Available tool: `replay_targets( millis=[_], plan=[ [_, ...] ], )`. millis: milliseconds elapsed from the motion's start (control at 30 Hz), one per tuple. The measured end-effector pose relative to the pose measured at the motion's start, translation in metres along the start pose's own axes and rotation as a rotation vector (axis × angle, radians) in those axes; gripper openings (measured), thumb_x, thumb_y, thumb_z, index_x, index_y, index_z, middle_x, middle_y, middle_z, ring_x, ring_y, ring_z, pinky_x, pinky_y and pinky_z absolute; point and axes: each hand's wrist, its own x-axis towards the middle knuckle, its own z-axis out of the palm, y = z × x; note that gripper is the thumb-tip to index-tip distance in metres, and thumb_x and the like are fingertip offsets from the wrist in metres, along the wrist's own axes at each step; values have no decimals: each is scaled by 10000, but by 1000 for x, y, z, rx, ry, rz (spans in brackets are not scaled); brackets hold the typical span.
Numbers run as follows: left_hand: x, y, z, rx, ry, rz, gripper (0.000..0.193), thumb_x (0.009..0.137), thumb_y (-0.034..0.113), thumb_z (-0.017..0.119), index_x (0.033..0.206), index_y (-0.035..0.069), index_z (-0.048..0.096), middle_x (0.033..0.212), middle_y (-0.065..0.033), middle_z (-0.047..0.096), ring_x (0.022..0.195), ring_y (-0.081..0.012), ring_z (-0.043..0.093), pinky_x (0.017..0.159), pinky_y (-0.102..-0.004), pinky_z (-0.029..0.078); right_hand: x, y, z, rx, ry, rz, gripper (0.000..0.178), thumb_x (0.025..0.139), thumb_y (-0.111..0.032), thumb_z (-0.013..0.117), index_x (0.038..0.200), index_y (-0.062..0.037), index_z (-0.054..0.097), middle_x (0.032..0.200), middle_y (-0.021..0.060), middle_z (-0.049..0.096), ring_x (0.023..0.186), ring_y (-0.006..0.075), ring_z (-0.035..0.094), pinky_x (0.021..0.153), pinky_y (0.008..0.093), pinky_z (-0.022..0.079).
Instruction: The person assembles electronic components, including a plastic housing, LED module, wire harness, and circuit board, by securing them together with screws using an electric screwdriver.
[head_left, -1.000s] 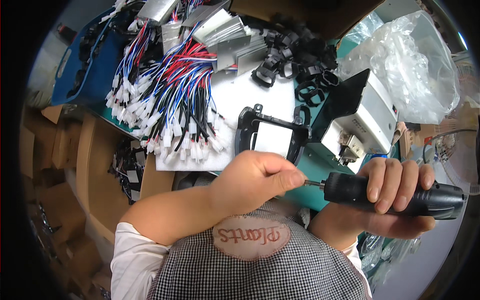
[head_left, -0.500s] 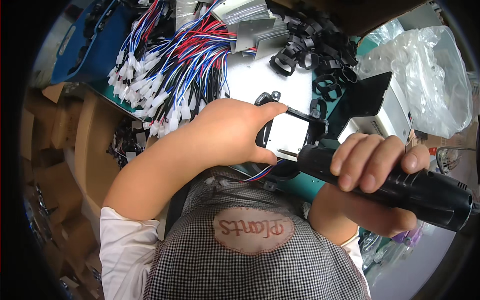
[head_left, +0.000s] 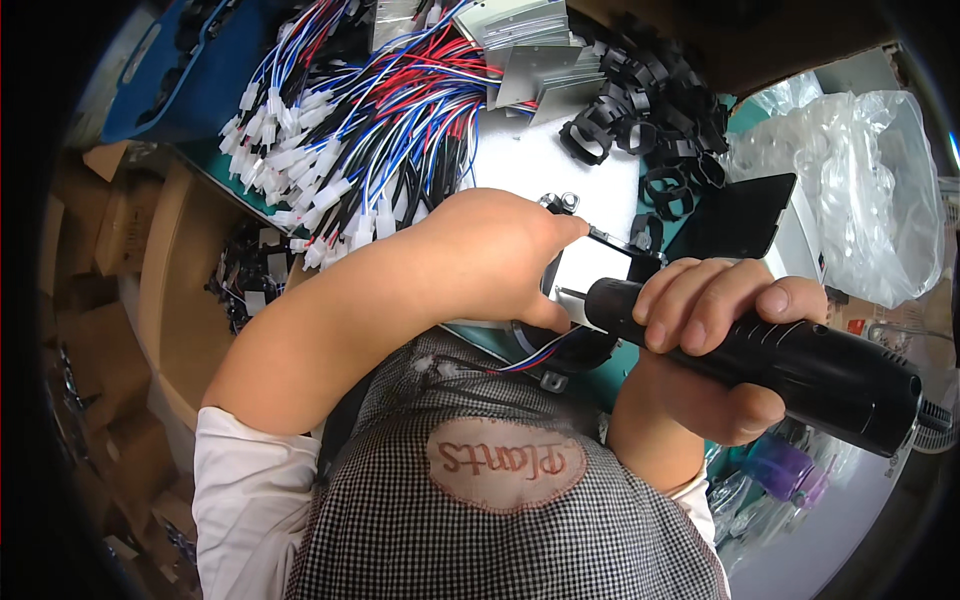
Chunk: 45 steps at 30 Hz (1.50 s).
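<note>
My right hand (head_left: 715, 330) is wrapped round a black electric screwdriver (head_left: 810, 375), its thin bit pointing left. The bit's tip meets a pale square metal plate (head_left: 590, 268) near the plate's left edge. That plate sits on a black plastic part (head_left: 575, 348) with small metal lugs, and red, white and blue wires (head_left: 530, 362) run out of it toward my apron. My left hand (head_left: 515, 255) grips the plate and the black part from the left, thumb on the near side and a finger on the far side.
Bundled wires with white connectors (head_left: 310, 160) lie at the far left, beside stacked metal plates (head_left: 540, 75). Black plastic rings (head_left: 640, 110) are piled behind. A clear plastic bag (head_left: 850, 190) stands right, a blue bin (head_left: 165, 75) far left, and a cardboard box (head_left: 180, 290) below it.
The screwdriver has moved left over the plate, and its bit now touches a spot nearer the left edge. The plate and my left hand appear slightly farther right in view.
</note>
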Motion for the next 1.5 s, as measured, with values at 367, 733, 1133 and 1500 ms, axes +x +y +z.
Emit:
replay_targets(
  millis=[367,733,1133,1500],
  plan=[
    [-2,-1,-3,47,-71,29,557,708,375,753,1090,26,545,877,-143,663,866,-324,637,753,-414,499,14,11,3,-171,-348,17,552,769,-417,755,1003,-44,422,691,58,549,508,162,558,484,299,501],
    [-4,2,5,91,-34,33,657,670,403,759,1178,56,529,810,-145,661,793,-324,645,697,-409,503,-1,6,6,-63,-147,122,516,703,-215,822,1004,-3,461,748,97,587,650,197,594,616,325,527],
    [-77,-17,-15,-94,531,96,709,604,310,770,1236,86,538,779,-76,645,673,-234,630,619,-315,483,12,-61,-13,250,66,-10,488,804,-361,698,1064,-32,450,698,36,530,522,140,530,512,286,466],
    [-318,-166,44,-967,1159,-623,700,727,429,733,1243,-3,541,1102,-62,623,933,-141,597,816,-260,469,2,-51,-38,382,133,36,481,786,-315,731,1035,-36,428,700,29,497,542,132,511,550,281,449]
  ],
)
